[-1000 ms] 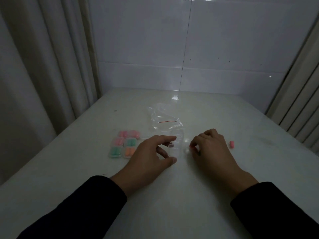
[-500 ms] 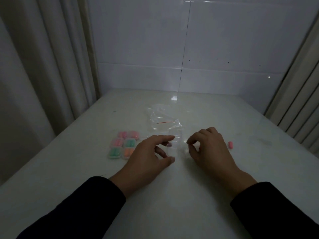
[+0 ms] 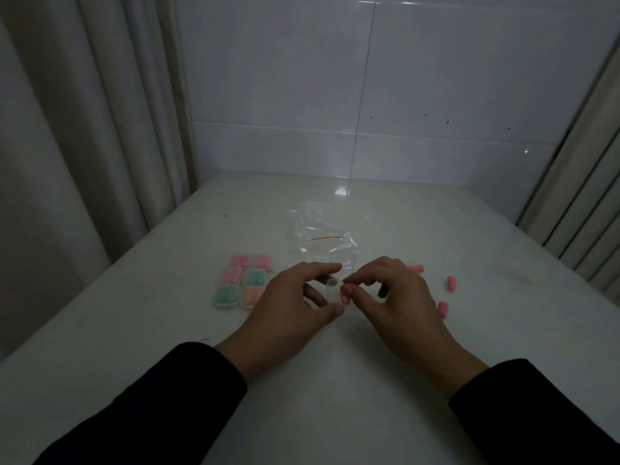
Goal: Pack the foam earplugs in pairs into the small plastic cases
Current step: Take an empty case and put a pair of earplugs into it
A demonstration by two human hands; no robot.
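Note:
My left hand [image 3: 291, 307] holds a small clear plastic case [image 3: 333, 290] between forefinger and thumb near the table's middle. My right hand [image 3: 396, 297] pinches a pink earplug [image 3: 345, 297] at the case's open side. Loose pink earplugs lie to the right: one [image 3: 416, 268] behind my right hand, one [image 3: 451, 283] farther right, one [image 3: 443, 309] beside the hand. Several filled cases [image 3: 243, 284] with pink, green and orange plugs sit in a cluster to the left.
A crumpled clear zip bag [image 3: 322, 236] with a red line lies behind my hands on the white table [image 3: 302, 397]. Another clear case [image 3: 347, 260] sits by the bag. Curtains hang left and right; a tiled wall closes the back.
My right hand has moved left and brought a pink earplug to the case held by my left hand. Two more loose plugs show where the right hand was.

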